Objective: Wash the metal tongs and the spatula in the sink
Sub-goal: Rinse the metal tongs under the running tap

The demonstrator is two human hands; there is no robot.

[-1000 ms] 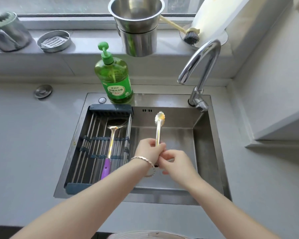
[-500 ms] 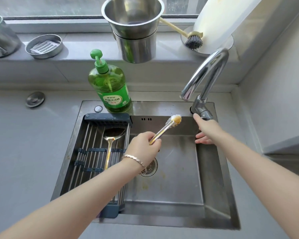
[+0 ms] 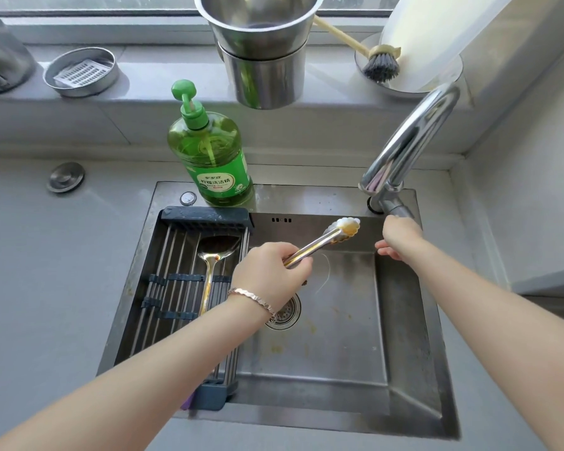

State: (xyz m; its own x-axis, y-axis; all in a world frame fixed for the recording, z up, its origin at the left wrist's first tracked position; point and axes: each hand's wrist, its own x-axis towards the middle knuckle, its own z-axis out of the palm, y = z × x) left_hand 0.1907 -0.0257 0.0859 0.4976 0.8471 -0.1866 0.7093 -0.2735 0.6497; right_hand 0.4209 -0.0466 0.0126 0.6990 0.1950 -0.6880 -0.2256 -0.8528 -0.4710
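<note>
Steel scalloped metal tongs (image 3: 319,244), tips soiled, over steel sink's (image 3: 306,195) back edge | left hand (image 3: 271,271) fingers clamped on their handle, alone now | right hand (image 3: 399,237) has left them, fingers loosely extended at chrome faucet's (image 3: 411,144) lever | gold purple-handled spatula (image 3: 214,255) lies on left-side rack (image 3: 166,265) | rinse likely next

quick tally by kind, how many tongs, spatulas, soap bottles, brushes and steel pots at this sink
tongs: 1
spatula: 1
soap bottle: 1
brush: 1
steel pots: 2, stacked
total: 6
</note>
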